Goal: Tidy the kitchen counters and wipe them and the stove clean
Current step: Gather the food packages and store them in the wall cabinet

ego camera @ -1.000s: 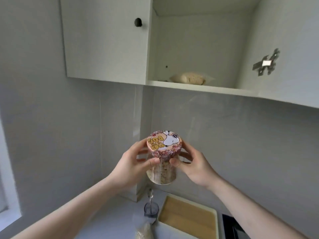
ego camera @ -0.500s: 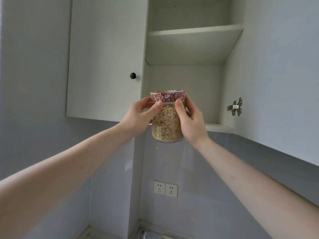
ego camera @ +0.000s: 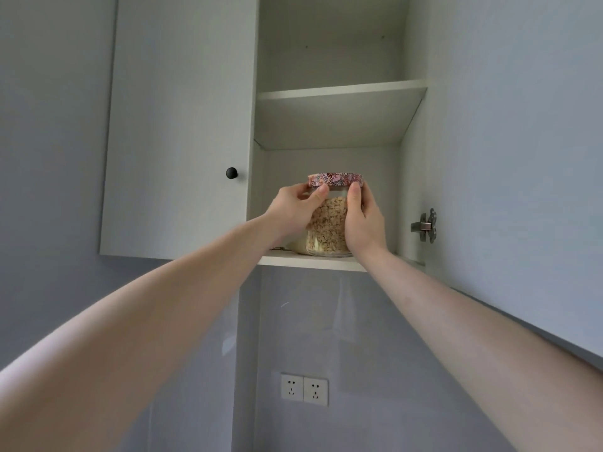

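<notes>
Oats jar, gripped by left hand and right hand, sits at the lower cabinet shelf's front edge, seemingly needing a push inward before release.

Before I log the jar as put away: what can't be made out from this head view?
- Jar base: whether it rests on the bottom shelf cannot be told; the shelf's front edge hides it.
- Pale bag behind the jar: mostly hidden by the left hand and the jar.
- Top of the upper shelf: hidden, seen from below.
- Counters, stove: out of frame.
</notes>
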Tool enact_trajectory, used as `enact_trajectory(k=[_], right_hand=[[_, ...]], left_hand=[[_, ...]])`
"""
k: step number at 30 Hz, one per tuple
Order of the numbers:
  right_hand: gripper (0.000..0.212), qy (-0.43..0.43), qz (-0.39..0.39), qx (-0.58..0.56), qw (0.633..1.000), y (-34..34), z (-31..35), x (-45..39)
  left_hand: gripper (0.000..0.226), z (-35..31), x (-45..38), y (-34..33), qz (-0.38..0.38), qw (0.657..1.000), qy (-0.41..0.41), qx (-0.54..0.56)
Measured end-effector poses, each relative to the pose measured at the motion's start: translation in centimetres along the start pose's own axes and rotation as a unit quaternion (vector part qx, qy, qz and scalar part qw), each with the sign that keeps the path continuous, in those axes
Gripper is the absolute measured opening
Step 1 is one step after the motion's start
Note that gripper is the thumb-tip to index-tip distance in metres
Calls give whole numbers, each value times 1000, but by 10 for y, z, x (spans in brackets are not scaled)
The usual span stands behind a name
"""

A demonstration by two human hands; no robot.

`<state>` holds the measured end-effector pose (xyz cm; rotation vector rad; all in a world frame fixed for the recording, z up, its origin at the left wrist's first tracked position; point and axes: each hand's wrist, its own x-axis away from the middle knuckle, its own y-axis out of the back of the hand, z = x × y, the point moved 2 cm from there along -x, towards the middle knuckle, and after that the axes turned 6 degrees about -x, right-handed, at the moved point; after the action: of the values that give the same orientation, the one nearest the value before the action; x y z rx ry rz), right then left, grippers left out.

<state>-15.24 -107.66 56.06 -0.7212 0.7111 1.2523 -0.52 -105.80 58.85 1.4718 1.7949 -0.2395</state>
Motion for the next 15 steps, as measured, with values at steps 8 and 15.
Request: enact_trajectory(k=[8, 15], right_hand=[[46, -7, -18, 51, 999, 16, -28, -21], [44, -14, -27, 88, 996, 25, -51, -32]], left_hand=[[54, 20, -37, -32, 31, 999, 12, -15], [52, 33, -58, -50, 42, 996, 1, -84]])
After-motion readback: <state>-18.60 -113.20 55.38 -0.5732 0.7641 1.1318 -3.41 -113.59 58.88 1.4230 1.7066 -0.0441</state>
